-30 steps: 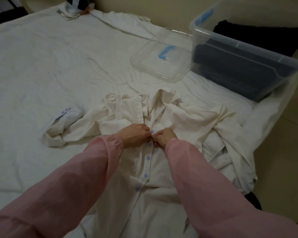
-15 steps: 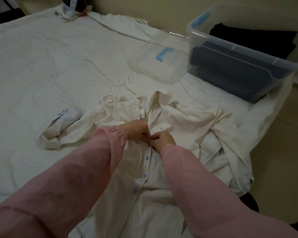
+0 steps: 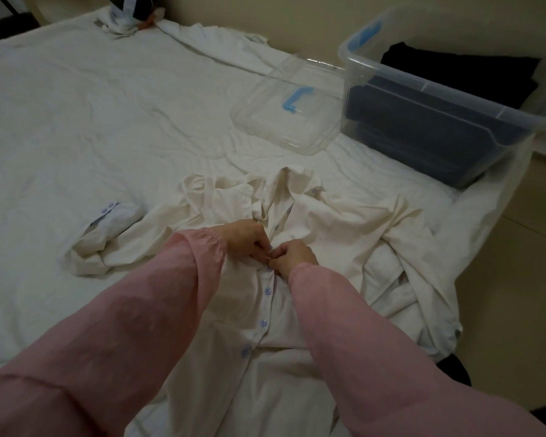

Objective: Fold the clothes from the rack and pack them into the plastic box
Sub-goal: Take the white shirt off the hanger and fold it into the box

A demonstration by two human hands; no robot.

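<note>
- Hands: left hand (image 3: 245, 239) and right hand (image 3: 293, 255) meet fingertip to fingertip, fingers curled. Each pinches the front placket of the cream shirt (image 3: 344, 228) at one button, partly hidden by the fingers.
- Sleeves: pink sleeves (image 3: 139, 326) cover both forearms to the wrist.
- Placket: a row of pale blue buttons (image 3: 267, 291) runs from the hands back toward the person, and these look fastened. Beyond the hands one further button shows under the open collar (image 3: 292, 181).
- Shirt body: the shirt lies front up on the white bed sheet (image 3: 76, 121), directly under the hands. To the right of the right hand its cloth is bunched and drapes over the bed edge.
- Shirt sleeve: to the left of the left hand one sleeve lies crumpled, ending in a cuff (image 3: 111, 212) with two buttons.
- Lid: beyond the hands, a clear lid (image 3: 284, 121) with a blue latch lies flat on the sheet.
- Box: beyond and to the right of the right hand stands the open plastic box (image 3: 429, 86), touching or just beside the lid. It holds folded dark clothes (image 3: 470, 74).
- Far corner: well beyond the left hand lies a small dark and white bundle (image 3: 126, 14), too cropped to identify.
- Floor: tan floor (image 3: 517, 247) shows to the right of the bed.
</note>
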